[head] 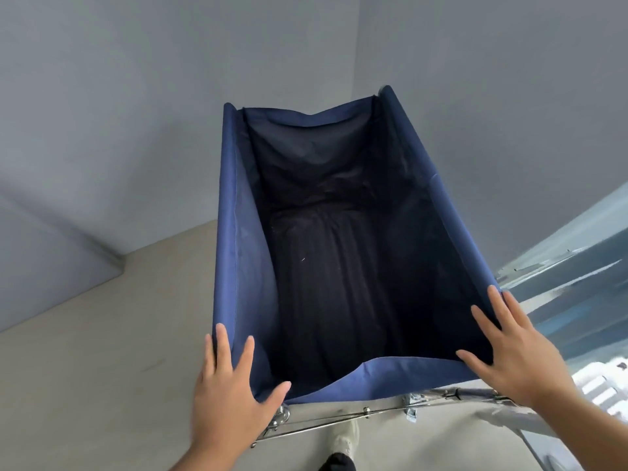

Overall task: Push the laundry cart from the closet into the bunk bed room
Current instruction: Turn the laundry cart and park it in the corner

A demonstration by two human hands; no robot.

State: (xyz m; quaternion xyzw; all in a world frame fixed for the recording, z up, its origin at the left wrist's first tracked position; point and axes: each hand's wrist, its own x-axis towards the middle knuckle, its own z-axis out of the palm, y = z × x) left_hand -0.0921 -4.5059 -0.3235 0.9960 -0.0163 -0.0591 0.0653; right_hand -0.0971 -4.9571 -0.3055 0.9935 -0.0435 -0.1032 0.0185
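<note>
Walls [102, 130] in pale grey filled the view from nine to one o'clock, meeting in a corner at about twelve, above a beige floor [85, 385] that spread from eight to six o'clock. The left hand [227, 399] lay at seven o'clock on the near left corner of the laundry cart [238, 266], its fingers [222, 345] spread and flat over the rim, thumb along the near edge, not curled around anything. The cart stood at the centre, running from six toward twelve o'clock, its far end near the wall corner. It was a deep, open bag of dark blue cloth, the side rims wrapped over rails, the near and far edges sagging between them, the inside nearly black with a folded bottom. Under the near edge, at six o'clock, a chrome frame [339, 419] with thin rods showed, and below it a foot in a pale shoe [346, 440]. The right hand [509, 355] rested at four o'clock on the near right corner, fingers likewise splayed open over the cloth. Blurred pale blue surfaces [577, 283] lay at three to four o'clock.
</note>
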